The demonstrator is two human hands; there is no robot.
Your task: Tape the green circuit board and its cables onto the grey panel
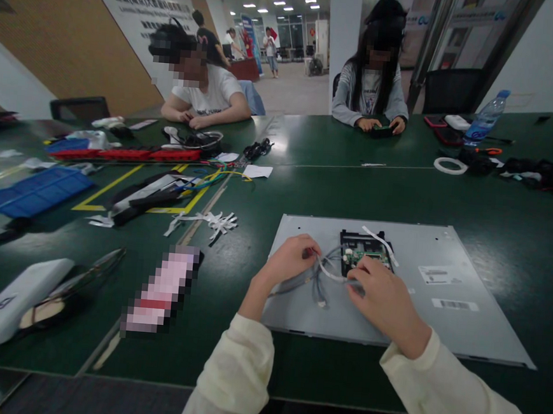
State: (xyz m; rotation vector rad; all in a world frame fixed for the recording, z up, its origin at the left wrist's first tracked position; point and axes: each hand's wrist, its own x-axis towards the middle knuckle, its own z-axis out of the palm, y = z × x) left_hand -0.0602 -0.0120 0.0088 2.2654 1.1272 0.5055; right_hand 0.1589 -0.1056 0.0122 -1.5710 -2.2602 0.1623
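Note:
A flat grey metal panel [421, 320] lies on the table before me. On it sits a black bracket with a green circuit board [361, 258]. A bundle of thin grey cables [318, 290] spreads out left of the board. My left hand [294, 259] is closed in a pinch on one end of a narrow white strip [331, 274], which curves across the cables. My right hand [384, 298] is closed near its other end, in front of the board; its fingertips are partly hidden. Another white strip [383, 244] lies over the bracket.
Left of the panel are a phone [164, 291], a pile of white strips [220, 225], a white device [15, 301] and a blue tray [36, 189]. A tape roll [451, 166] and a water bottle [487, 118] stand far right. Two people sit opposite.

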